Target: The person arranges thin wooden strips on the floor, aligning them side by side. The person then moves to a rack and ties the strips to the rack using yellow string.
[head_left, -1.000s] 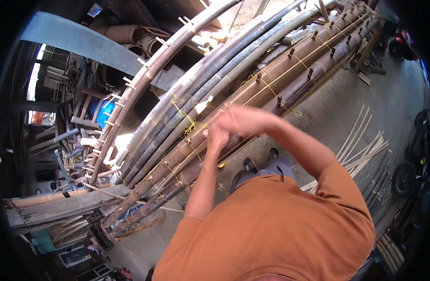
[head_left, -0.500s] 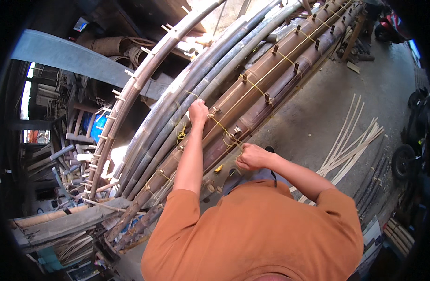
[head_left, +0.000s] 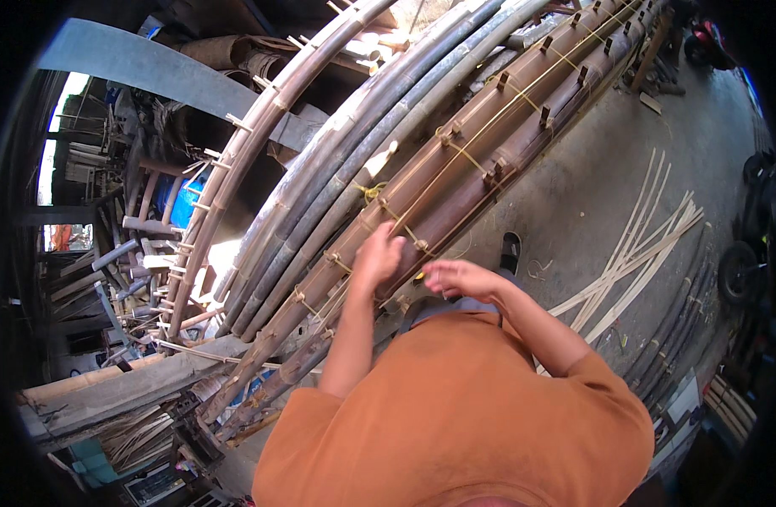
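Observation:
Two long brown bamboo poles (head_left: 434, 173) lie side by side in front of me, running diagonally from lower left to upper right. Short dark pegs (head_left: 500, 82) stand along them, with yellow cord (head_left: 466, 154) tied across at intervals. My left hand (head_left: 379, 256) is over the poles beside a cord tie, its fingers loosely bent and apart; whether it touches the wood is hard to see. Just off the near pole's edge, my right hand (head_left: 466, 280) has its fingers half curled and apart, with nothing visible in them. A loose cord end curves close above it.
Grey bamboo poles (head_left: 367, 139) lie beyond, then a curved pole with pale pegs (head_left: 244, 135). Thin pale strips (head_left: 629, 262) are spread on the concrete floor (head_left: 574, 190) to the right. Parked wheels (head_left: 737, 275) line the right edge. A bundle of yellow cord (head_left: 371, 193) hangs near the far pole.
Both hands have let go of the cord they were pulling apart. My left hand has come down and toward me; the right has loosened and shifted slightly right. The view has turned slightly.

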`<state>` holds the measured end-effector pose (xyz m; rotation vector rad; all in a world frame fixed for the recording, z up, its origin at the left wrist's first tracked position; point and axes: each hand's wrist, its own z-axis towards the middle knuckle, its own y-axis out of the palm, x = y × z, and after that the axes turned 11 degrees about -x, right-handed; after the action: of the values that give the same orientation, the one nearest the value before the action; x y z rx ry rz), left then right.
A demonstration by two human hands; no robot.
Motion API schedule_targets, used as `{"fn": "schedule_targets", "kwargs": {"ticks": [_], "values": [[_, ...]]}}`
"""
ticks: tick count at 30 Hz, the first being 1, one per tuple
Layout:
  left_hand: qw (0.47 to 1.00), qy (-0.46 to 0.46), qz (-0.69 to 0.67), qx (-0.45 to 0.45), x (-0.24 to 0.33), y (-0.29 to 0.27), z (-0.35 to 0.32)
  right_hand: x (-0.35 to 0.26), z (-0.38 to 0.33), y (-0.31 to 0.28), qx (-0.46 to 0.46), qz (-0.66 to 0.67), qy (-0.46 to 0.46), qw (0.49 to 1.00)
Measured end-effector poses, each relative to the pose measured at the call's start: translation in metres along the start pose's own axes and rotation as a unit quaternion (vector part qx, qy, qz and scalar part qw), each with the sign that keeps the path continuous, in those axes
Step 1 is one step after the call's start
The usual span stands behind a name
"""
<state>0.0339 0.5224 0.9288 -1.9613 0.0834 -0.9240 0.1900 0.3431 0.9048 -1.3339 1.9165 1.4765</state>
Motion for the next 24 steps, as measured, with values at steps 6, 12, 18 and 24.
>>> {"fn": "schedule_targets", "kwargs": {"ticks": [6, 12, 18, 24], "values": [[0.992, 0.022, 0.087, 0.092, 0.014, 0.018, -0.001, -0.039, 0.069, 0.049, 0.276, 0.156, -0.384, 0.867], [0.942, 0.193, -0.086, 0.260, -0.060, 0.065, 0.020, -0.161, 0.110, 0.130, -0.059, -0.680, -0.070, 0.727], [0.996, -0.044, -0.037, 0.064, 0.011, 0.015, -0.002, -0.154, 0.148, 0.032, -0.100, -0.460, -0.070, 0.880], [0.996, -0.047, 0.015, 0.074, 0.022, 0.016, -0.003, -0.061, 0.016, 0.024, -0.124, -0.622, -0.122, 0.763]]}}
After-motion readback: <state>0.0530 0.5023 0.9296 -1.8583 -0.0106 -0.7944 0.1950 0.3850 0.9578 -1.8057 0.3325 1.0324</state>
